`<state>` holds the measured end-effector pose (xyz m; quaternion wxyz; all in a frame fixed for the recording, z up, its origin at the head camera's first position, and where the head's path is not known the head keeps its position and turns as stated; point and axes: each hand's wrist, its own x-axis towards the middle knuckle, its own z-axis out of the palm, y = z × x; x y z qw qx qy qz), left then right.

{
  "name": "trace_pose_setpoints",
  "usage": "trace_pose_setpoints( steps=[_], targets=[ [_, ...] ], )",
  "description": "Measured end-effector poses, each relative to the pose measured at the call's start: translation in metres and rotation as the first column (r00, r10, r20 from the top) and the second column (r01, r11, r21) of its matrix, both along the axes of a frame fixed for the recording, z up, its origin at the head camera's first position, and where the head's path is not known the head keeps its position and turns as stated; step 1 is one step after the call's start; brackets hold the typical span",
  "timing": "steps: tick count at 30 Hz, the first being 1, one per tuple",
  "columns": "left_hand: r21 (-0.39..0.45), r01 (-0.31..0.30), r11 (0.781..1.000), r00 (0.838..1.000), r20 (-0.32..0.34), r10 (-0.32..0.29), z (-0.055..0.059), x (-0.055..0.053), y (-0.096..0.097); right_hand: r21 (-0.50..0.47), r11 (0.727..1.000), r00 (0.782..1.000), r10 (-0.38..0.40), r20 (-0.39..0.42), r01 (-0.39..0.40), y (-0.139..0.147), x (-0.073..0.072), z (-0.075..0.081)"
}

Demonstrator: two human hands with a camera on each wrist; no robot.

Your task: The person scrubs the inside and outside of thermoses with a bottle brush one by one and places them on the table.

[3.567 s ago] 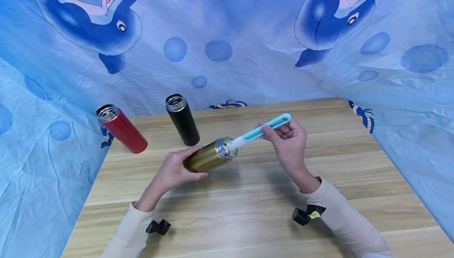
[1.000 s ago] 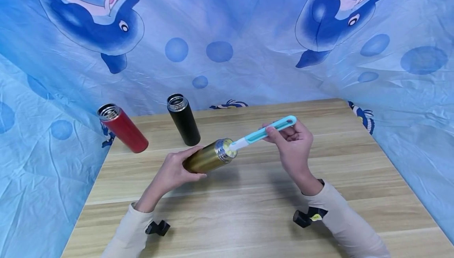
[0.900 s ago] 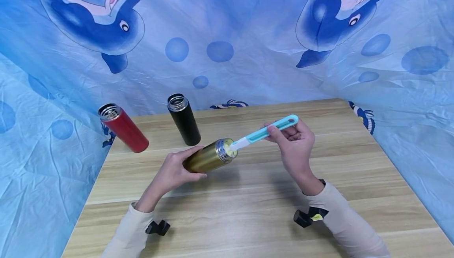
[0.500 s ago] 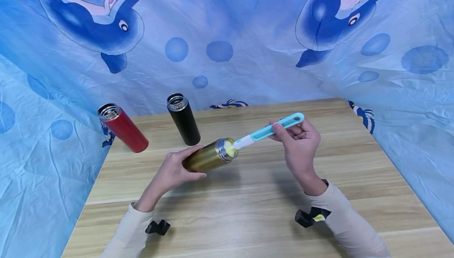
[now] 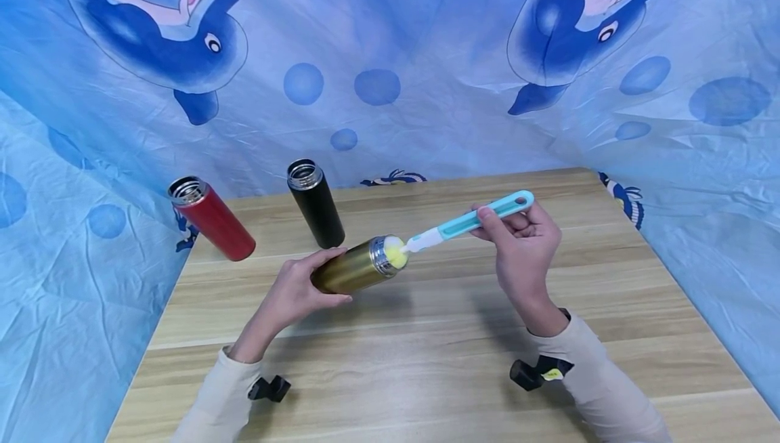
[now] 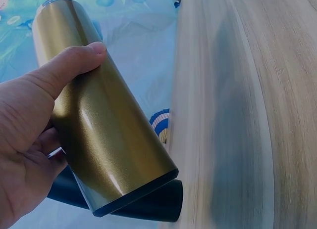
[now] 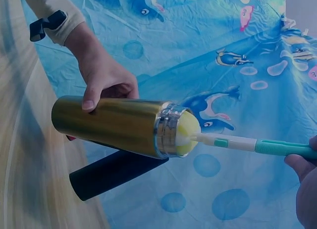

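Note:
My left hand (image 5: pixel 298 290) grips a gold thermos bottle (image 5: pixel 350 270) round its body, tilted with its mouth to the right, above the table. In the left wrist view the thumb lies across the gold bottle (image 6: pixel 104 130). My right hand (image 5: pixel 527 250) pinches the turquoise and white handle of a bottle brush (image 5: pixel 469 223). The brush's yellow and white sponge head (image 7: pixel 188 131) fills the bottle's mouth and bulges a little out of it; the rest of the head is hidden inside.
A black bottle (image 5: pixel 318 206) without a lid stands on the wooden table (image 5: pixel 426 362), just behind the gold one. Farther left stands a red bottle (image 5: pixel 213 219), also lidless. A blue dolphin-print curtain (image 5: pixel 426 43) hangs behind the table.
My right hand has moved right and slightly up with the brush. The sponge head, earlier deeper inside the bottle, now shows at the mouth. The left hand has barely moved.

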<state>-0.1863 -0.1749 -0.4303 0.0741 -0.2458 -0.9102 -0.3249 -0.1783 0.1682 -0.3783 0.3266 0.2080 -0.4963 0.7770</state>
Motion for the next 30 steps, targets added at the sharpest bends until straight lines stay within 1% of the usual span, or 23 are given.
trace_pose_setpoints(
  steps=[5,12,17,24,30],
  targets=[
    [-0.005,-0.010,1.000,1.000,-0.024,0.010,-0.002,0.000,-0.003,-0.009,1.000,1.000,-0.003,0.004,0.003,0.002,0.000,0.002],
    [-0.011,-0.011,1.000,0.999,-0.037,0.011,-0.003,0.000,-0.005,-0.021,1.000,1.000,-0.006,0.016,0.006,0.004,0.001,0.002],
    [-0.015,-0.014,1.000,0.999,-0.032,0.013,-0.004,-0.001,-0.005,-0.023,1.000,1.000,-0.013,0.023,0.013,0.007,0.002,0.002],
    [-0.002,0.000,1.000,0.999,-0.033,0.000,-0.004,-0.002,-0.006,-0.043,0.999,1.000,-0.011,0.027,0.013,0.010,0.003,0.003],
    [-0.003,-0.018,1.000,0.999,-0.027,0.018,-0.005,-0.001,-0.010,-0.061,0.998,0.999,-0.016,0.032,0.018,0.012,0.003,0.004]
  ],
)
